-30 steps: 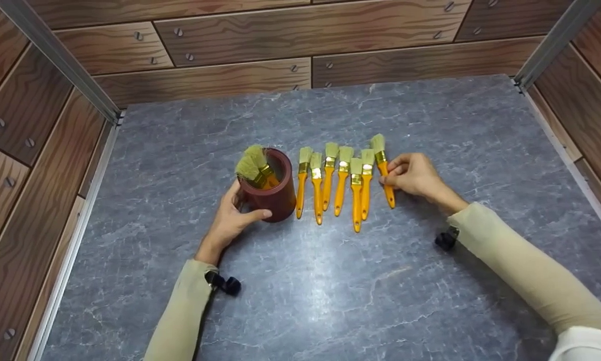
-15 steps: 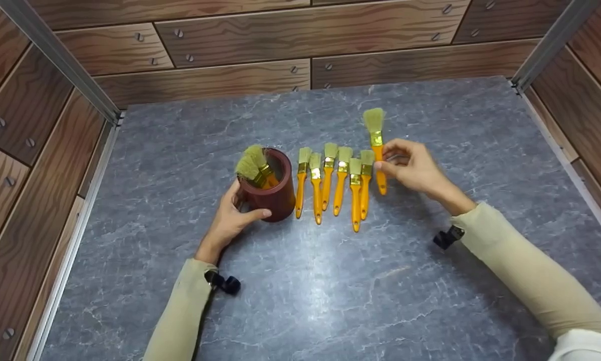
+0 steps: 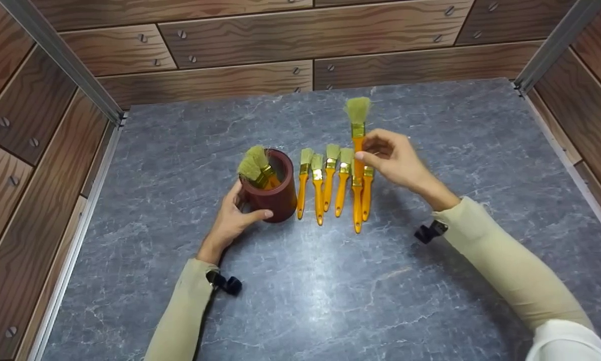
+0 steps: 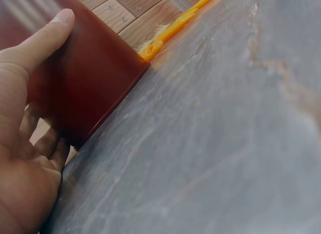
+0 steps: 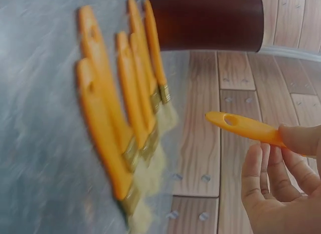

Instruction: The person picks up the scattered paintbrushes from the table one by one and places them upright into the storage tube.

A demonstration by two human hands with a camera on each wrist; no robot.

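My left hand (image 3: 228, 219) holds the dark red cylindrical cup (image 3: 281, 204) from its left side, the thumb lying along the front wall. In the left wrist view the cup (image 4: 98, 76) stands on the table with fingers behind it. Two paintbrushes (image 3: 253, 165) lean inside, bristles up over the rim. My right hand (image 3: 398, 161) pinches another paintbrush (image 3: 358, 146) by its orange handle, bristles pointing away, above the right end of the row. The right wrist view shows the handle (image 5: 248, 127) between thumb and fingers; its bristles are out of that view.
Several paintbrushes (image 3: 341, 194) lie in a row just right of the cup, handles toward me; the held one partly covers the rightmost two. The grey marbled table (image 3: 300, 291) is bounded by wood-patterned walls (image 3: 240, 75) at the back and sides.
My right hand has lifted the rightmost paintbrush off the table and carried it left, over the end of the row. The left hand and cup have stayed in place.
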